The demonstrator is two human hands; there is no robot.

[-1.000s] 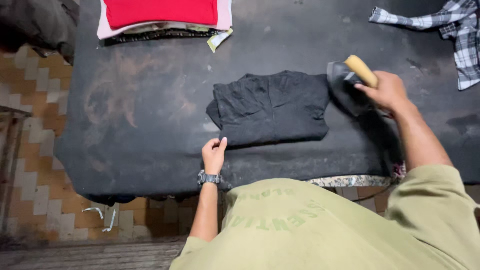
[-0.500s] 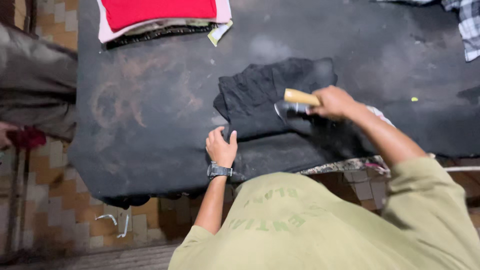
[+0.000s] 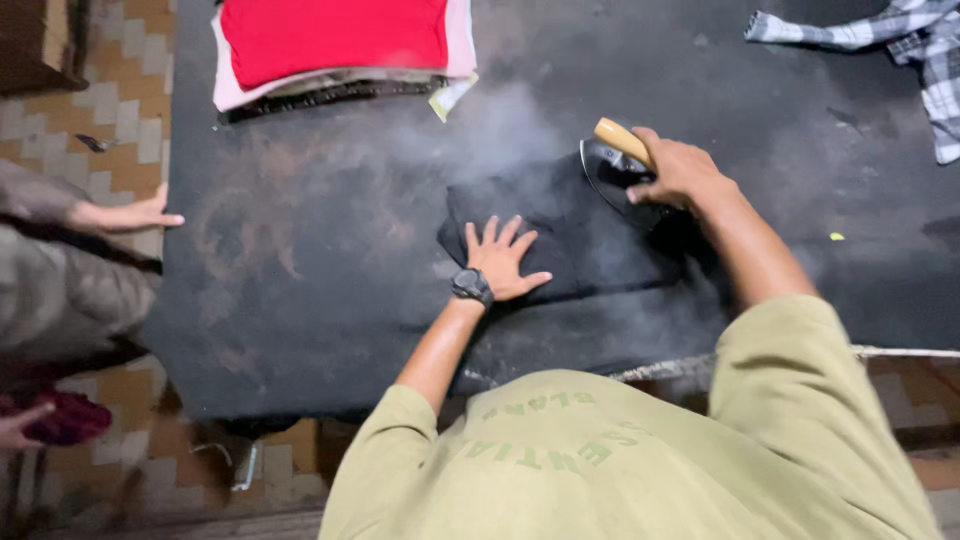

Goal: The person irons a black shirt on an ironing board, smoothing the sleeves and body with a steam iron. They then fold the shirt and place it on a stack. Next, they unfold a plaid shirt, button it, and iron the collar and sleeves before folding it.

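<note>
A: Where does the dark garment (image 3: 580, 240) lie?

B: Folded flat on the black ironing table (image 3: 330, 300), directly ahead of the person, near the table's front edge. Its long axis runs left to right across the table.

A: Position of the hands relative to the garment?

B: The left hand (image 3: 503, 262) rests on the garment's left part, palm down, fingers spread, gripping nothing. The right hand (image 3: 680, 170) is wrapped around the pale wooden handle of the iron (image 3: 615, 172), which sits on the garment's upper right corner. Both hands touch the garment or a tool on it; the left is the nearer to its middle. Steam hangs above the garment.

A: What lies beyond the garment?

B: Behind it and to the left, at the table's far edge, a stack of folded clothes (image 3: 340, 45) with a red piece on top. Far right of the garment, a checked shirt (image 3: 900, 45) lies loose. Left of the table, another person's hand (image 3: 130, 212) touches the table edge.
</note>
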